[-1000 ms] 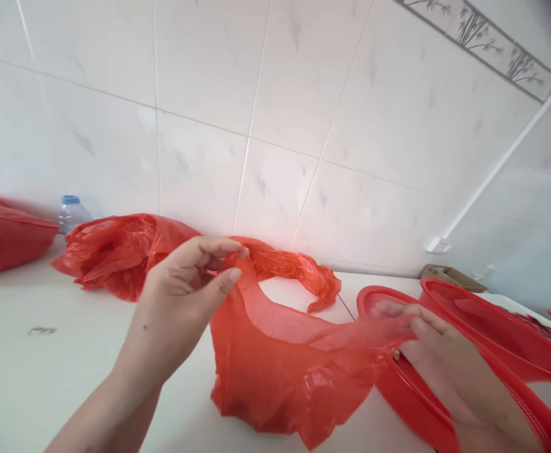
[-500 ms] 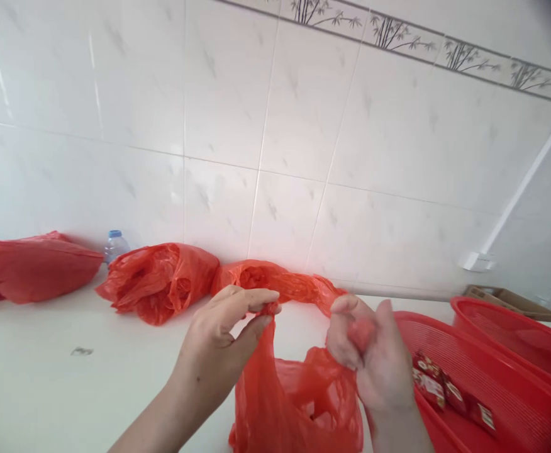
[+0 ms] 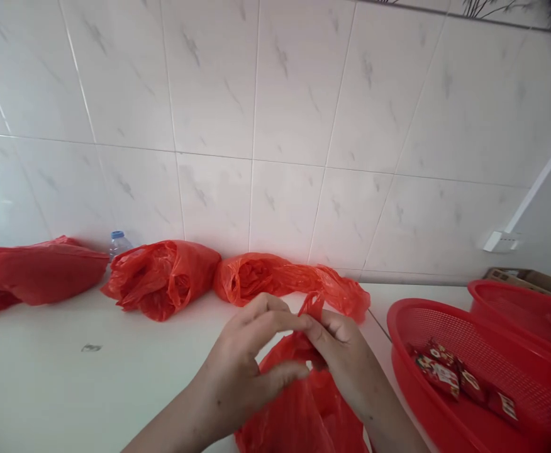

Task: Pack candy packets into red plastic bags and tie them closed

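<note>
A thin red plastic bag (image 3: pixel 299 415) hangs in front of me over the white counter (image 3: pixel 68 390). My left hand (image 3: pixel 247 365) and my right hand (image 3: pixel 346 358) meet at its top, fingers pinched together on the bag's gathered handles (image 3: pixel 312 305), which stick up between them. Both hands are closed on the plastic. The bag's body drops below the hands, and I cannot see what is inside it.
Other red plastic bags (image 3: pixel 162 277) (image 3: pixel 285 280) (image 3: pixel 39 270) lie along the tiled wall, with a small bottle (image 3: pixel 119 242) behind them. A red mesh basket (image 3: pixel 445 415) at right holds several small packets (image 3: pixel 445 374); a second red basket (image 3: pixel 525 311) sits behind it.
My two hands have come together at the bag's top; a second ago they held its mouth stretched wide apart. The view has also shifted down and left.
</note>
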`<state>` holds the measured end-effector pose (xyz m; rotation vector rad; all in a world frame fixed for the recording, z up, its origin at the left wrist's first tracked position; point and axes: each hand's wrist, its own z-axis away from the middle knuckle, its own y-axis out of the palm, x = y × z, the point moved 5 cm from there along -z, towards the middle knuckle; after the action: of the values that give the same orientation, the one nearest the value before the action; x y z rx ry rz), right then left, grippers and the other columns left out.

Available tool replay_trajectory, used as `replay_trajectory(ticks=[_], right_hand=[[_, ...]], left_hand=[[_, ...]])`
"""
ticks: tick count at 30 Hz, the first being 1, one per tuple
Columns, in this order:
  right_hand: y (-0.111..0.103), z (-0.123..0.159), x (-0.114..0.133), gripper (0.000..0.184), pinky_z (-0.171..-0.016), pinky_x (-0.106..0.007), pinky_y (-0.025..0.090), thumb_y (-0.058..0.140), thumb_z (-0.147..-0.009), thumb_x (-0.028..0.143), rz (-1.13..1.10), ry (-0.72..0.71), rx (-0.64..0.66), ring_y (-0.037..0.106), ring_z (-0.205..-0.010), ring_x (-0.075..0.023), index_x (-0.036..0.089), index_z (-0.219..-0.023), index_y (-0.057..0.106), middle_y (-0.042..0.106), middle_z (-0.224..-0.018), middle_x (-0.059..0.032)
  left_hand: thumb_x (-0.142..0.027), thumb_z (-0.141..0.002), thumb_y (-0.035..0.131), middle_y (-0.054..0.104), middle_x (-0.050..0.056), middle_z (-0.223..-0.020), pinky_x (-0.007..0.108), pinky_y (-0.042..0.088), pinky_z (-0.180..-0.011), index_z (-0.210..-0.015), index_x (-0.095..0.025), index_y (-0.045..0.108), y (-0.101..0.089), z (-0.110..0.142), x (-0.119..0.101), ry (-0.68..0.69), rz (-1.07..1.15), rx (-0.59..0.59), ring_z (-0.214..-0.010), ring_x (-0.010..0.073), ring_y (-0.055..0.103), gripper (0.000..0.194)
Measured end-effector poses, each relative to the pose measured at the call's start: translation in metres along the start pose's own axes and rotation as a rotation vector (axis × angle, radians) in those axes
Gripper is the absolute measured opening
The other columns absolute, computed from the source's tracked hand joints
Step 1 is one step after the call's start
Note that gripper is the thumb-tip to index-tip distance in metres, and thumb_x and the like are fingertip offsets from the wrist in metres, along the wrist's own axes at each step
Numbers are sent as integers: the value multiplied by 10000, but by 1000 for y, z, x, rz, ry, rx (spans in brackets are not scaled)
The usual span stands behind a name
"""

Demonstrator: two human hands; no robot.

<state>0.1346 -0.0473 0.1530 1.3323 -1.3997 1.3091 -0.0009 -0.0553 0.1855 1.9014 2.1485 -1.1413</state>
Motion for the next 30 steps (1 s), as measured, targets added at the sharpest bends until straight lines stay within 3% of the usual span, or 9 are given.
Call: replay_trajectory(ticks=[4,8,12,16,18,21,24,27,30], right_hand=[[-3,1,0,432,-464,-203,305,425,-896,535,-31,-28,38,387,-483,-71,172,-677,506,462,-523,40],[-13,2,2,446,-481,-233,346,380,-914,530,-72,-74,184,425,-453,-87,167,-1028,612,554,-587,10],[-23,7,7,489,-676,-294,429,338,-928,505,24,-217,327,512,-687,-142,181,-946,703,529,-704,-31],[-21,4,-3,242,-620,-256,438,544,-830,250,81,-68,283,496,-658,-110,246,-1053,638,539,-810,3],[-23,-1,-7,360,-609,-240,431,550,-786,179,171,-33,141,504,-671,-107,292,-1127,575,546,-822,26],[-27,-9,-11,261,-556,-233,386,551,-790,242,424,-30,-48,480,-612,-106,281,-1038,625,549,-715,39],[-28,-12,-14,270,-543,-240,387,482,-814,231,454,2,-30,502,-582,-113,252,-1015,661,582,-657,30],[-28,-12,-12,346,-720,-266,457,460,-812,185,269,-36,64,598,-807,-139,237,-1100,646,665,-890,-11],[-35,-16,-14,298,-808,-287,460,523,-823,288,117,-49,83,594,-925,-158,217,-1081,654,650,-1077,-40]], left_hand=[[-77,-823,562,583,3,-808,247,456,-652,-902,-245,608,9,1,4,76,-103,51,-719,125,547,191],[-80,-835,509,566,-14,-794,250,418,-668,-756,-216,520,10,2,24,-189,-66,38,-730,124,523,158],[-136,-859,461,594,-6,-999,267,417,-763,-802,-223,476,15,4,34,-413,174,90,-901,140,532,106],[-182,-853,476,529,-50,-723,230,373,-618,-731,-213,436,18,4,32,-486,206,133,-684,112,473,132],[-186,-842,490,515,-59,-705,225,354,-592,-717,-211,433,17,3,31,-496,163,119,-652,105,445,140],[-187,-832,498,533,-63,-713,228,354,-592,-719,-214,451,17,4,31,-511,105,128,-651,108,455,125],[-182,-821,512,566,-58,-740,239,365,-612,-742,-224,488,19,6,36,-510,14,132,-679,121,490,93],[-138,-794,545,584,-37,-838,266,391,-715,-739,-224,509,21,5,34,-393,-73,116,-796,141,523,108],[-88,-750,584,562,-12,-870,288,397,-772,-709,-213,514,22,3,24,-280,-135,139,-851,157,514,149]])
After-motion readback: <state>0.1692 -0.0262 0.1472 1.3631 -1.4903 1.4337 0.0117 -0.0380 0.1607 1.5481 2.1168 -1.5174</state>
